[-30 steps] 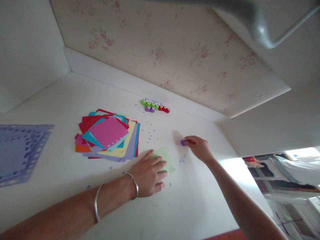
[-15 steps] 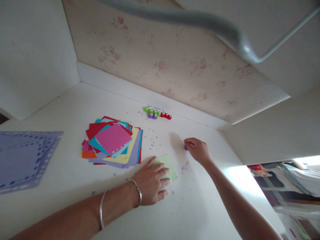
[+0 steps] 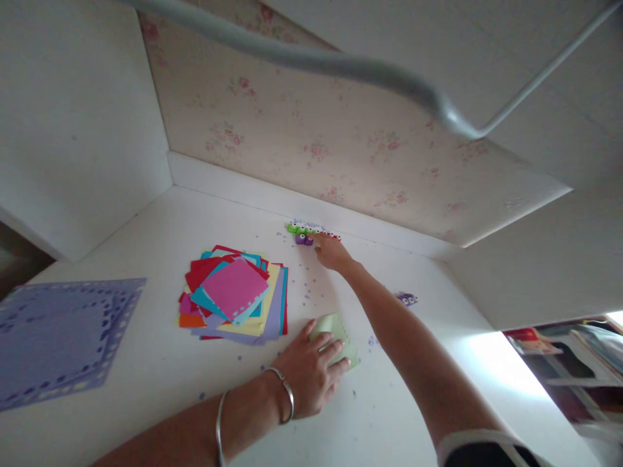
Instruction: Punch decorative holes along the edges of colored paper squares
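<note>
My left hand (image 3: 316, 373) lies flat with its fingers spread on a pale green sheet of paper (image 3: 335, 327), pressing it to the white table. Its wrist carries two silver bangles. Stretched to the back of the table, my right hand (image 3: 331, 251) has its fingertips closed at a purple paper punch (image 3: 302, 239), one of two side by side. Green paper punches (image 3: 294, 227) stand just behind, and the fingers partly cover the red ones (image 3: 337, 237). Beside my right forearm sit small purple punches (image 3: 407, 299), partly hidden by the arm.
A pile of coloured paper squares (image 3: 236, 288) lies left of centre. Lilac sheets with punched edges (image 3: 63, 337) are at the far left. Tiny purple paper cut-outs (image 3: 372, 341) are scattered about. A grey metal bar (image 3: 341, 61) crosses overhead, and a floral wall panel (image 3: 316, 149) rises behind.
My right hand has left a purple punch on the right and moved back and left to the row of punches. My left hand stays on the green paper. The view has shifted.
</note>
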`<action>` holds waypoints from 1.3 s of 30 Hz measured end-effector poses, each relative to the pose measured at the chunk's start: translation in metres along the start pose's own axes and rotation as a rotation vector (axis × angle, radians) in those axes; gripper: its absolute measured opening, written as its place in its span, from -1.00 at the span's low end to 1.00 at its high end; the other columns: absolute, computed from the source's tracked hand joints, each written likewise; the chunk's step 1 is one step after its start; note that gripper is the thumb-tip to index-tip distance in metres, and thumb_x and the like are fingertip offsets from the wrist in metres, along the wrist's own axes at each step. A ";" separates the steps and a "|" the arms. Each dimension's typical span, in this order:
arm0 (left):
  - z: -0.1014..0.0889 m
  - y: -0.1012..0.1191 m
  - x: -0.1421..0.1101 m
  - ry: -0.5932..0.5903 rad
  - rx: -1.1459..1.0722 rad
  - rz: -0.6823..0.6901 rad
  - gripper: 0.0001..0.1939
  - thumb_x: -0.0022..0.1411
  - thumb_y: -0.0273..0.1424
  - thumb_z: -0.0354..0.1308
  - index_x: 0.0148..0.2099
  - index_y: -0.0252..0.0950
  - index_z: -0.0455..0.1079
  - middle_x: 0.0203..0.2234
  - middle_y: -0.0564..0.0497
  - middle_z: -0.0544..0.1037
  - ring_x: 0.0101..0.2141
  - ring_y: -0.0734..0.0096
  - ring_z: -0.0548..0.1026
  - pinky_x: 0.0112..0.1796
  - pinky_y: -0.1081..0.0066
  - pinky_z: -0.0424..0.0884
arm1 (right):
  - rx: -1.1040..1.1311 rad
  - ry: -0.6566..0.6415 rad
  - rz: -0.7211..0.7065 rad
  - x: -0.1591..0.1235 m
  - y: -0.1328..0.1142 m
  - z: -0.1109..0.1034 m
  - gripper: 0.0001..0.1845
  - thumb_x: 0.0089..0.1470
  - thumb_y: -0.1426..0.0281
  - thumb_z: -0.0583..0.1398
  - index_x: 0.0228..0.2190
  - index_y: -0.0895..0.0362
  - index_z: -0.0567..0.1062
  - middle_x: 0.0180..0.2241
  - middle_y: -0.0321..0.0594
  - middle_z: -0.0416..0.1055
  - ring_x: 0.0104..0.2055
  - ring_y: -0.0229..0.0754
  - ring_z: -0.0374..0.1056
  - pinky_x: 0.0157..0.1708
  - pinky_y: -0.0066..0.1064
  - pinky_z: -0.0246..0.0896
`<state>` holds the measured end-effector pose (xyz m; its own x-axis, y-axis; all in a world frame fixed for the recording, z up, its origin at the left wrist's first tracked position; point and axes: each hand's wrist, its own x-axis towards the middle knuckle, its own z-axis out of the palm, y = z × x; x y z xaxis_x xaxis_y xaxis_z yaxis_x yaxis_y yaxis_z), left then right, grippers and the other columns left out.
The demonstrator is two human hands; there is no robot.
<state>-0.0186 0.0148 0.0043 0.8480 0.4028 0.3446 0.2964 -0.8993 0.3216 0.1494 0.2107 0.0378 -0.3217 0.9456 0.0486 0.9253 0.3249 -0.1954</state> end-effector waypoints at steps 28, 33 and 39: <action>0.012 0.001 0.006 0.149 0.198 -0.009 -0.67 0.33 -0.59 -0.11 0.09 -0.43 0.29 0.10 -0.22 0.39 -0.05 0.32 0.50 -0.14 0.37 0.52 | 1.089 0.462 0.586 -0.236 0.014 0.026 -0.66 -0.02 0.17 0.28 -0.22 0.09 0.46 -0.50 -0.26 0.50 -0.46 -0.21 0.39 -0.44 -0.40 0.25; 0.010 -0.004 0.006 0.190 0.232 -0.007 -0.50 0.19 -0.72 -0.18 0.13 -0.46 0.28 0.14 -0.24 0.34 -0.02 0.31 0.48 -0.15 0.39 0.53 | 1.060 0.379 0.549 -0.233 0.014 0.022 -0.65 -0.02 0.17 0.27 -0.22 0.11 0.50 -0.55 -0.26 0.47 -0.53 -0.24 0.32 -0.58 -0.46 0.14; 0.004 -0.008 0.006 0.286 0.229 -0.026 -0.50 0.18 -0.73 -0.14 0.14 -0.43 0.28 0.11 -0.17 0.38 -0.01 0.35 0.48 -0.10 0.40 0.52 | 1.077 0.354 0.525 -0.235 0.019 0.023 -0.65 0.01 0.19 0.26 -0.17 0.10 0.49 -0.49 -0.24 0.50 -0.52 -0.26 0.31 -0.58 -0.47 0.13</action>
<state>-0.0143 0.0234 0.0001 0.6915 0.4282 0.5818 0.4344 -0.8900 0.1388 0.2376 -0.0056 0.0004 0.2623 0.9637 -0.0501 0.2375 -0.1148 -0.9646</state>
